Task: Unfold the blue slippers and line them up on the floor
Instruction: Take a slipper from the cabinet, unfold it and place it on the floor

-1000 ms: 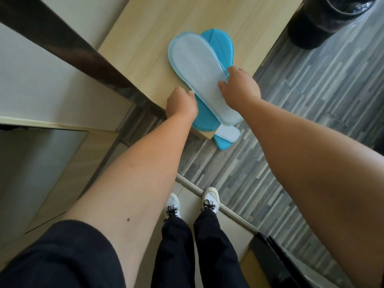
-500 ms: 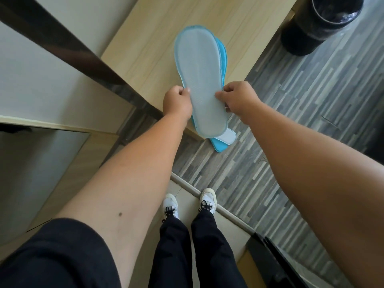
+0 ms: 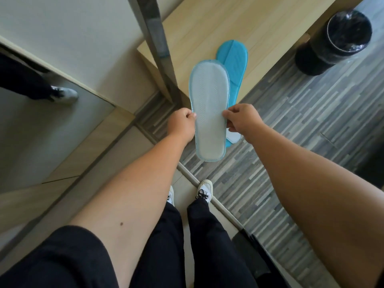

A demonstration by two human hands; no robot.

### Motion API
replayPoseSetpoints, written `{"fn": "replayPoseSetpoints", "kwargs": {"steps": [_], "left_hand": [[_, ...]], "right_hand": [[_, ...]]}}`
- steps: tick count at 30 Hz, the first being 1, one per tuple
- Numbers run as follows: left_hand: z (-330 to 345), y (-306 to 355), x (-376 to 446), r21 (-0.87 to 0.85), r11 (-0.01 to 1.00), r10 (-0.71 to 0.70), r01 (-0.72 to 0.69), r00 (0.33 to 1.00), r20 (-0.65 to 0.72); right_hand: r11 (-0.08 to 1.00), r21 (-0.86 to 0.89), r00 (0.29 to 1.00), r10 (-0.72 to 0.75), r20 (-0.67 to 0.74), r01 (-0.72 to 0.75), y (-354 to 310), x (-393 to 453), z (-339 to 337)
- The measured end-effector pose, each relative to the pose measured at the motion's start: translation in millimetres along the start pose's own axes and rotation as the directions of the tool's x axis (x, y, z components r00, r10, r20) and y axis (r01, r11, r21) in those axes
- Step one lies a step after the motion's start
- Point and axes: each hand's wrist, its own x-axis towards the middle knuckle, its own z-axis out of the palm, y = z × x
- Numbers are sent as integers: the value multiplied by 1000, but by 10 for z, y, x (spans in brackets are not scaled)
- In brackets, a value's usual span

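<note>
1. Pale grey sole up, one slipper is held in the air between both hands, its blue-edged toe pointing away from the person and its heel toward them.
2. Left hand pinches the slipper's left edge near the middle, fingers curled closed on it with the thumb tip on the sole.
3. Right hand grips the opposite edge at about the same height, fingers closed on the rim; whether they reach under the slipper cannot be told.
4. Beyond the right hand, a second slipper lies flat, blue side up, on the wooden worktop; the held slipper covers part of it from this view.
5. Just under the right hand a blue and whitish tip shows past the held slipper's edge; which slipper it belongs to cannot be told.
6. Below the hands lies grey striped floor.
7. Far off past the right hand, a black bin with a plastic liner stands on that floor beside the worktop.
8. Near the person, under both forearms, two white shoes with dark laces stand on a paler strip of floor, dark trousers above them.
9. Left of the left hand, a mirrored panel reflects a dark trouser leg and a pale shoe.
</note>
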Motion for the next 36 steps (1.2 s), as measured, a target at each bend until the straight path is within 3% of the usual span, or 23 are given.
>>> {"fn": "replayPoseSetpoints", "kwargs": {"steps": [10,24,30,36], "left_hand": [[-761,-1039,-601,-28,989,-144,142,987,-71],[-2144,-3429,-1264,-284,929,-311,239,919,-241],[-2208,-4226,-1280,-402,871,-406,283,875,-264],[-1942,-4842,-799,-457,849,-442,266,831,-338]], "right_hand": [[991,-121,990,-50,130,65,-101,-640,1095],[945,-217,943,-182,280,246,-162,-1671,3672],[920,-271,921,-181,344,282,-16,-1635,4433],[922,-267,909,-167,382,281,302,-1043,4982]]}}
